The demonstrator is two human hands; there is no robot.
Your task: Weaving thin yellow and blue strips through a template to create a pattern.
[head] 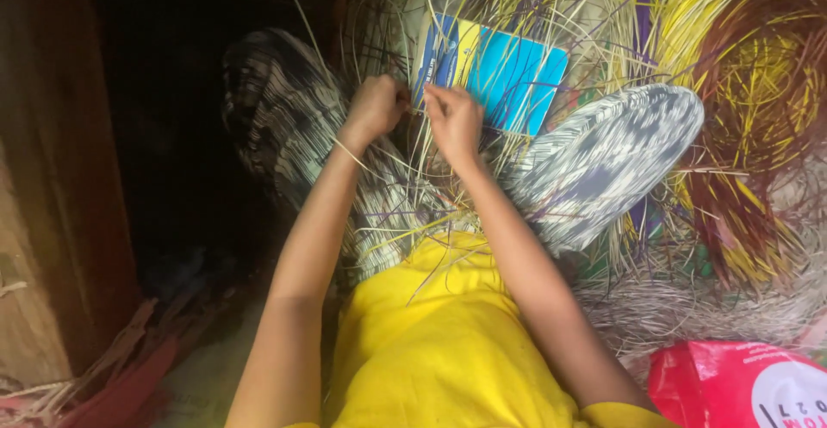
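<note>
The left hand (pixel 376 105) is closed into a fist, its fingers curled tight around thin pale straw strands (pixel 405 165) just beside the left edge of a blue and yellow card (pixel 495 71). The right hand (pixel 454 120) sits close beside the left, nearly touching it, with its fingers pinched narrow on the same bundle of strands at the card's lower left edge. The card lies flat and tilted, just above both hands, partly covered by loose strands that cross its surface. The strands fan out from the hands toward the person's lap and upward over the card. Both forearms extend from a yellow shirt (pixel 431 342) at the bottom of the view. The knees, covered in grey and white patterned fabric (pixel 603 161), spread to either side of the hands. To the right lie large coils of yellow, red-brown and purple strands (pixel 758 92), touching the right knee. A red plastic bag (pixel 732 385) rests at the lower right corner, well apart from the hands. A wooden post (pixel 52 178) stands at the left edge, with reddish strips (pixel 121 368) on the floor near its base.
</note>
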